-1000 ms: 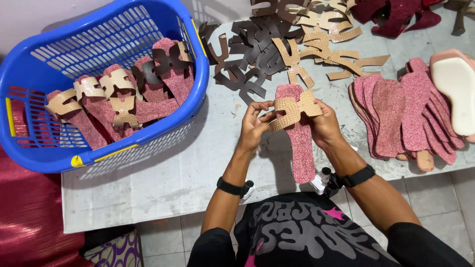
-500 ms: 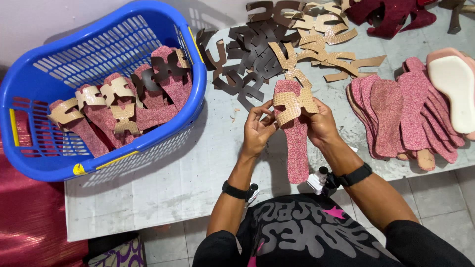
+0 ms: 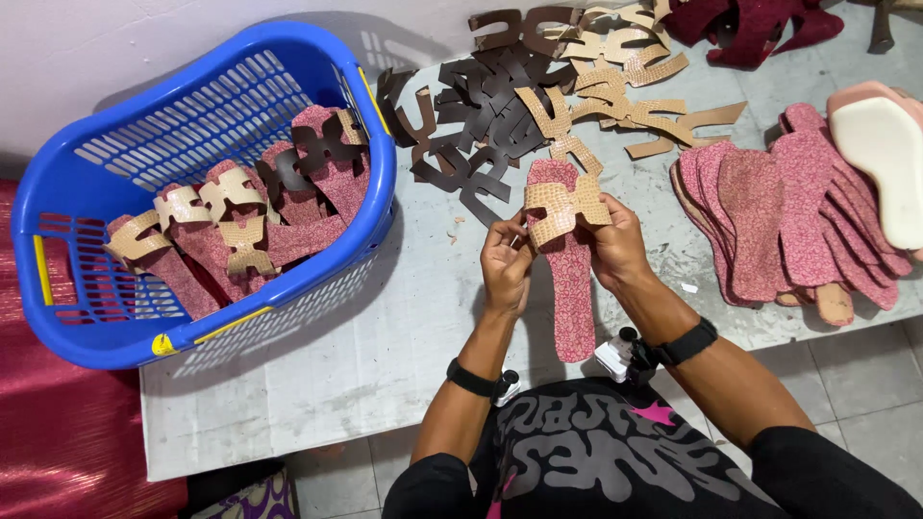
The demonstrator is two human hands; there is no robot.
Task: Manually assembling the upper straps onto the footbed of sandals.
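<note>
Grey and worn, the table (image 3: 385, 336) is bearing everything in sight. A blue plastic basket (image 3: 144, 317) is sitting at its left end, holding pink insoles with tan and brown straps laid across them. A fanned stack of pink insoles (image 3: 769, 216) is lying at the right side, with a pale foam sole (image 3: 880, 163) resting on its far edge. A heap of brown and tan strap pieces (image 3: 519, 106) is spreading along the far side. A pink glittery insole (image 3: 574, 288) is lying on the table between the hands. The left hand (image 3: 505, 264) and the right hand (image 3: 615, 245) are each pinching one end of a tan textured strap (image 3: 562, 207), which is lying across the insole's front part.
</note>
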